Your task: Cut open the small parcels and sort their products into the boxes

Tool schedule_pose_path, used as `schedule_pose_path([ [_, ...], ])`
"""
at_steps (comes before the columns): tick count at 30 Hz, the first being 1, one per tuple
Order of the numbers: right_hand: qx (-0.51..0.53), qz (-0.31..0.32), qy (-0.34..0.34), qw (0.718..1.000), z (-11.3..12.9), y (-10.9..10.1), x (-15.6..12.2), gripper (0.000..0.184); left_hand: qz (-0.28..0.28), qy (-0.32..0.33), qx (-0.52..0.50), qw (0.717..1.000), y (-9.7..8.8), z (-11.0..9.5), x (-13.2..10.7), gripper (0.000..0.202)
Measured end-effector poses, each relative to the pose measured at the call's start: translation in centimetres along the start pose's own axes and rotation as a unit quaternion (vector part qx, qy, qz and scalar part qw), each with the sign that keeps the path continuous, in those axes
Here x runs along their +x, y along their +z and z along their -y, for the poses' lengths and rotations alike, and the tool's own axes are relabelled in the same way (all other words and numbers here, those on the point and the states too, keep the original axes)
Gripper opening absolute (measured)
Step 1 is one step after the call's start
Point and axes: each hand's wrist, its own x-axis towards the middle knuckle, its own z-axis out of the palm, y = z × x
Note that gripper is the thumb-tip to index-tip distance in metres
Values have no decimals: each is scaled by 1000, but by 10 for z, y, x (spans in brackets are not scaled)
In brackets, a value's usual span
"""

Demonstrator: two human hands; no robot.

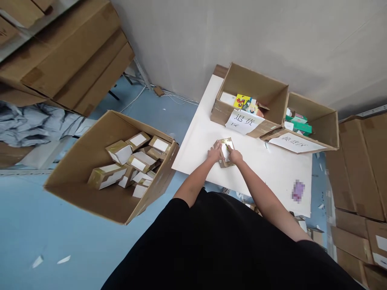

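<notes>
A small taped cardboard box with a white label lies on the white table, close to its front left part. My left hand grips the box by its left side, fingers over the top edge. Closed over the label, my right hand holds a small dark and yellow tool that looks like a utility knife, its tip pointing at the box top. Most of the tool is hidden by the fingers.
Behind my hands stand two open cartons with paper signs, a left carton and a right carton, holding colourful packages. A big open carton with several labelled boxes is on the left. A blurred purple item lies at right.
</notes>
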Motion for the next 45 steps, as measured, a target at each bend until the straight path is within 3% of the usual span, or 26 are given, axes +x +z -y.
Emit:
schedule_pose_path([
  [3, 1, 27, 4, 1000, -13, 9, -22, 86, -2, -8, 1, 1000, 2, 3, 2, 119],
  [8, 45, 70, 20, 996, -37, 21, -73, 74, -9, -9, 21, 1000, -7, 0, -8, 112],
  [12, 55, 83, 9, 995, -41, 26, -96, 75, -9, -8, 55, 998, -11, -4, -12, 109],
  [17, 141, 39, 42, 988, -47, 33, -103, 71, -18, -12, 78, 997, -13, -9, -14, 109],
  [21, 241, -27, 84, 966, -83, 45, -121, 65, -50, -42, 78, 995, -2, -32, -20, 103],
  [25, 390, -121, 146, 901, -130, 48, -136, 62, -54, -107, 71, 990, 17, -76, -17, 103],
  [27, 458, -138, 185, 858, -146, 45, -140, 63, -13, -117, 72, 990, 21, -94, -13, 103],
  [29, 491, -145, 209, 833, -155, 41, -140, 65, 10, -85, 89, 992, 19, -103, -7, 94],
  [32, 495, -149, 214, 829, -157, 38, -137, 65, -9, 34, 129, 991, 12, -100, 3, 78],
  [35, 494, -142, 216, 830, -152, 41, -133, 63, 10, 126, 145, 981, 12, -90, 10, 74],
  [40, 496, -156, 209, 828, -148, 47, -122, 59, -13, 106, 139, 985, 33, -87, 13, 73],
  [45, 527, -169, 219, 803, -147, 45, -103, 49, -23, 91, 124, 988, 43, -92, 14, 75],
])
